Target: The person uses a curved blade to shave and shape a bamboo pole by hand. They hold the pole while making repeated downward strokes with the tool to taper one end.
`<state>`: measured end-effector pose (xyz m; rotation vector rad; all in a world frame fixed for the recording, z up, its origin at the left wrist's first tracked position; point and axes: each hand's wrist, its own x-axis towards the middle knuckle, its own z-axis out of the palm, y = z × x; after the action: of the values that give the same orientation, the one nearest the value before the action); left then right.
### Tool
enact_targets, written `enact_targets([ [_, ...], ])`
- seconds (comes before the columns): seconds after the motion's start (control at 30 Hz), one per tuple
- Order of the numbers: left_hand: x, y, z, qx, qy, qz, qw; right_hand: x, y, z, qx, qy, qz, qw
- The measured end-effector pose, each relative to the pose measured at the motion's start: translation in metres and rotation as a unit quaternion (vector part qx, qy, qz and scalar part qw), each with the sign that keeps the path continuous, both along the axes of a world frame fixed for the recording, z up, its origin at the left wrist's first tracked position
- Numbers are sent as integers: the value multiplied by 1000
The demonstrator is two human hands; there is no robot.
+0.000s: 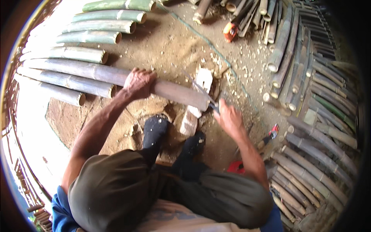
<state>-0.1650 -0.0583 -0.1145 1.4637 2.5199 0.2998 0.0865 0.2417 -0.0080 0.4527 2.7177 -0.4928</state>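
Note:
My left hand (140,83) is wrapped round a thick grey-brown bamboo pole (174,92), which reaches from the stack at the left to the middle. In my right hand (230,118) is the dark handle of a long, thin-bladed tool (199,86); whether it is a knife or a saw I cannot tell. Its blade slants across the pole's near right end and points up and left. A pale, whitish block (205,78) shows beyond the pole, and another pale piece (189,124) lies on the near side, beside my feet. The pole hides what lies between them.
Cut green and grey bamboo poles (98,26) line the left side. More bamboo (284,42) is piled at the right. An orange tool (230,31) lies at the top, and a red-and-black object (273,131) lies at the right. Pale shavings litter the brown floor cloth.

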Motion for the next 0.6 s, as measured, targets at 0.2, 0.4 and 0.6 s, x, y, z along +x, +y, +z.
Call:
enact_targets([
  [0.2,3,-6,9,3,-23,14,1000,-6,-41,71,-34,306,101,946],
  [0.4,-11,1,10,35,12,-1,999,9,7,-12,73,5,42,996],
  [0.6,2,-5,11,0,-31,22,999,-5,-40,70,-19,230,56,971],
])
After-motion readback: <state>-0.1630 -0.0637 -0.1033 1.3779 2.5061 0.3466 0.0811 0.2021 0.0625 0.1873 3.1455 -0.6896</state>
